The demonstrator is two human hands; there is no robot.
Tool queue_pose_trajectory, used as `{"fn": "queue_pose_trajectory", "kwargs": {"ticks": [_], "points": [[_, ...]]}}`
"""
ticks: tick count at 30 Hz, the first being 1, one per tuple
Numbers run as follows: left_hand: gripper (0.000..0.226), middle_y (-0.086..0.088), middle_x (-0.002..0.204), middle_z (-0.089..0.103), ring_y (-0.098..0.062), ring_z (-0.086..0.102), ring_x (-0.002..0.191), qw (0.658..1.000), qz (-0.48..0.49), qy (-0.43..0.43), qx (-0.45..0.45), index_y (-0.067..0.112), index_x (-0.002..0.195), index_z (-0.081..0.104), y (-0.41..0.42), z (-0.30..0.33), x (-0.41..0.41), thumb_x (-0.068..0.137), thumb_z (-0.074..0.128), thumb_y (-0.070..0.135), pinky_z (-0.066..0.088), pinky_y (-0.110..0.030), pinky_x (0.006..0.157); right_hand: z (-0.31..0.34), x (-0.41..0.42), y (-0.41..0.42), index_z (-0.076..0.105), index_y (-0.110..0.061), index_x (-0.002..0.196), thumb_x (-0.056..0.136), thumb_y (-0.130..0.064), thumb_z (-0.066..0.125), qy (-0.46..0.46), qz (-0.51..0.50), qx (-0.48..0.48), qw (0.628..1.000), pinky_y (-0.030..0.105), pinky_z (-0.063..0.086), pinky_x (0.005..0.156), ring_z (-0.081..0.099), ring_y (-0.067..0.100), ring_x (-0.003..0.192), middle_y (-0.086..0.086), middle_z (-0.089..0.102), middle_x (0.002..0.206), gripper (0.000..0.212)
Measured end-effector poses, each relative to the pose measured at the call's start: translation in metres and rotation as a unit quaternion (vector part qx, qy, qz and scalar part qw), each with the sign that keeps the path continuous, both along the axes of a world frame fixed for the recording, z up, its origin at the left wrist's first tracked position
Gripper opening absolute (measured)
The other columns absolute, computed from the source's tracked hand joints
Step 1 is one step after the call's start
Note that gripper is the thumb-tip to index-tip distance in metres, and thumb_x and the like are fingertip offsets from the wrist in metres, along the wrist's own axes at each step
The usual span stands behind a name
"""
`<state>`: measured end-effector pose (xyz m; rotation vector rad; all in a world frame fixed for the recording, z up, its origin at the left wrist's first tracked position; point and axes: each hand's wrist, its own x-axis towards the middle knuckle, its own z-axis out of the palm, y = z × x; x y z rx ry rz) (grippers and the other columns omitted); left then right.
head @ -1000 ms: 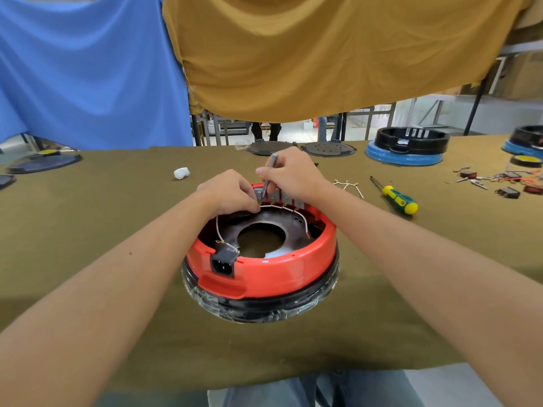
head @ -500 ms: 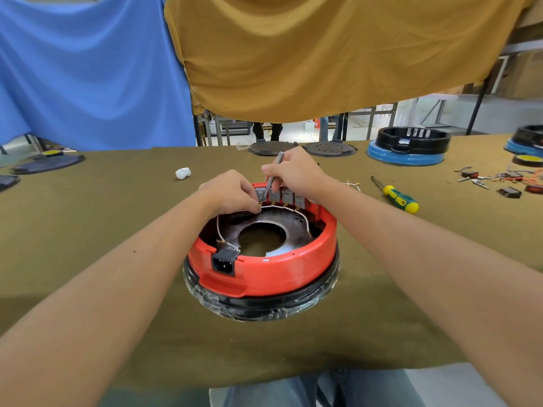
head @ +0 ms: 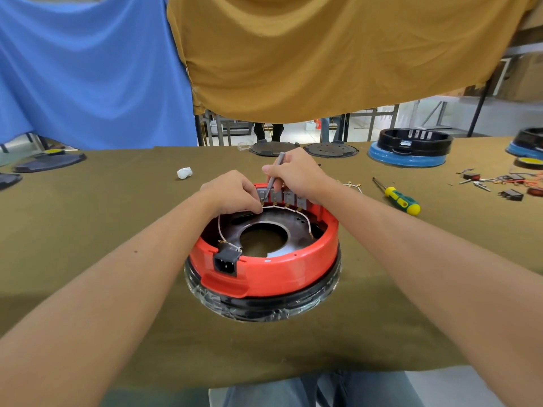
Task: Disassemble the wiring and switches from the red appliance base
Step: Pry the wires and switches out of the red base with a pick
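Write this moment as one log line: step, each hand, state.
step: freeing wire at switches | left hand: pinches wire | right hand: grips grey tool | red base: still wired

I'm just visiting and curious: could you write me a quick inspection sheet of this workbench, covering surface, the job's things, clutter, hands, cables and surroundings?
Surface: table under olive cloth.
Job's things: red appliance base open side up; row of grey switches at its far rim; black power socket at the near rim.
Clutter: green-yellow screwdriver, white wad, loose removed parts far right.
Hands: left hand pinches the white wire; right hand holds a thin grey tool at the switches.
Cables: wire runs socket to switches.
Surroundings: blue cloth, mustard cloth, other bases.
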<state>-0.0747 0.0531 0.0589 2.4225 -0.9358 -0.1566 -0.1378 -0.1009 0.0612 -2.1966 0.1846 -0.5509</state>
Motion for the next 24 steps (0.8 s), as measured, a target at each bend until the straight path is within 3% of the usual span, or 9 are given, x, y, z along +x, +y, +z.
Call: {"fn": "queue_pose_trajectory", "kwargs": {"ticks": [2, 6, 10, 13, 15, 17, 20, 24], "points": [[0.015, 0.006, 0.080, 0.070, -0.023, 0.064, 0.097, 1.000, 0.001, 0.002, -0.001, 0.031, 0.057, 0.073, -0.0001, 0.0001, 0.0001, 0.067, 0.081, 0.024, 0.049, -0.049, 0.096, 0.0004, 0.0002, -0.0002, 0.072, -0.003, 0.078, 0.097, -0.024, 0.062, 0.007, -0.001, 0.005, 1.000, 0.022, 0.040, 0.055, 0.049, 0.003, 0.042, 0.001, 0.062, 0.054, 0.030], [0.016, 0.005, 0.082, 0.070, -0.024, 0.063, 0.099, 1.000, 0.004, 0.008, 0.000, 0.032, 0.056, 0.072, -0.0002, 0.0003, -0.0006, 0.067, 0.081, 0.025, 0.048, -0.049, 0.096, 0.0011, 0.0017, -0.0018, 0.073, 0.001, 0.083, 0.097, -0.024, 0.062, 0.013, 0.004, 0.017, 1.000, 0.026, 0.045, 0.061, 0.053, 0.013, 0.054, 0.004, 0.063, 0.058, 0.031], [0.014, 0.004, 0.082, 0.070, -0.024, 0.063, 0.099, 1.000, 0.005, 0.014, -0.005, 0.030, 0.058, 0.073, -0.0007, -0.0001, 0.0001, 0.068, 0.080, 0.024, 0.048, -0.050, 0.097, 0.0004, 0.0011, -0.0019, 0.072, 0.005, 0.083, 0.097, -0.024, 0.063, 0.020, 0.011, 0.006, 1.000, 0.024, 0.042, 0.057, 0.051, 0.008, 0.047, 0.002, 0.062, 0.056, 0.033], [0.012, 0.001, 0.081, 0.070, -0.026, 0.064, 0.097, 1.000, 0.005, 0.017, -0.010, 0.027, 0.060, 0.074, -0.0007, -0.0003, 0.0004, 0.069, 0.079, 0.022, 0.049, -0.050, 0.096, -0.0002, 0.0010, 0.0021, 0.070, 0.006, 0.075, 0.095, -0.025, 0.063, 0.034, 0.018, -0.044, 0.998, 0.030, 0.047, 0.060, 0.054, 0.012, 0.052, 0.007, 0.064, 0.060, 0.038], [0.009, 0.001, 0.086, 0.071, -0.024, 0.064, 0.097, 1.000, 0.006, 0.016, -0.005, 0.027, 0.062, 0.074, -0.0013, -0.0006, 0.0014, 0.069, 0.078, 0.024, 0.050, -0.049, 0.096, -0.0007, 0.0011, 0.0012, 0.071, 0.004, 0.075, 0.096, -0.025, 0.062, 0.014, 0.009, -0.011, 1.000, 0.028, 0.045, 0.059, 0.052, 0.009, 0.049, 0.004, 0.063, 0.058, 0.037], [0.006, 0.002, 0.083, 0.070, -0.022, 0.064, 0.091, 1.000, 0.014, 0.015, -0.007, 0.025, 0.064, 0.075, -0.0023, -0.0009, 0.0034, 0.070, 0.076, 0.027, 0.052, -0.044, 0.091, -0.0011, 0.0005, -0.0002, 0.071, -0.001, 0.076, 0.097, -0.025, 0.061, -0.007, -0.001, 0.012, 1.000, 0.021, 0.040, 0.053, 0.048, 0.002, 0.042, 0.000, 0.060, 0.054, 0.033], [0.020, 0.001, 0.062, 0.056, -0.019, 0.053, 0.072, 0.999, 0.031, 0.009, -0.026, 0.021, 0.055, 0.073, -0.0024, -0.0009, 0.0032, 0.073, 0.069, 0.030, 0.043, -0.036, 0.070, -0.0018, 0.0006, 0.0012, 0.069, -0.007, 0.075, 0.098, -0.025, 0.061, -0.015, -0.001, -0.005, 1.000, 0.016, 0.038, 0.051, 0.050, -0.002, 0.039, -0.001, 0.061, 0.056, 0.030], [0.022, -0.014, 0.076, 0.067, -0.021, 0.055, 0.075, 0.998, 0.040, 0.001, -0.045, 0.019, 0.061, 0.076, -0.0019, 0.0004, 0.0028, 0.075, 0.065, 0.031, 0.050, -0.044, 0.077, -0.0017, 0.0013, 0.0021, 0.072, -0.002, 0.080, 0.097, -0.025, 0.061, -0.018, -0.002, -0.014, 1.000, 0.022, 0.042, 0.060, 0.053, -0.001, 0.046, 0.000, 0.063, 0.058, 0.031]]}}
